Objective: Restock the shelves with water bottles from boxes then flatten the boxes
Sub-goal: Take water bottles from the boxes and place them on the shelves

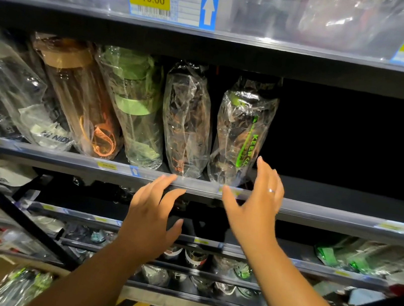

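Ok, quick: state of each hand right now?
Left hand: open, fingers spread, holding nothing.
Right hand: open, holding nothing, fingers straight beside the green-lettered bottle; contact cannot be told.

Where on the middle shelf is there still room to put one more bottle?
The bare dark stretch of the middle shelf right of the green-lettered bottle is free, all the way to the picture's right edge. A narrow gap separates that bottle from the dark wrapped bottle. Left of there it is crowded: wrapped bottles lean side by side.
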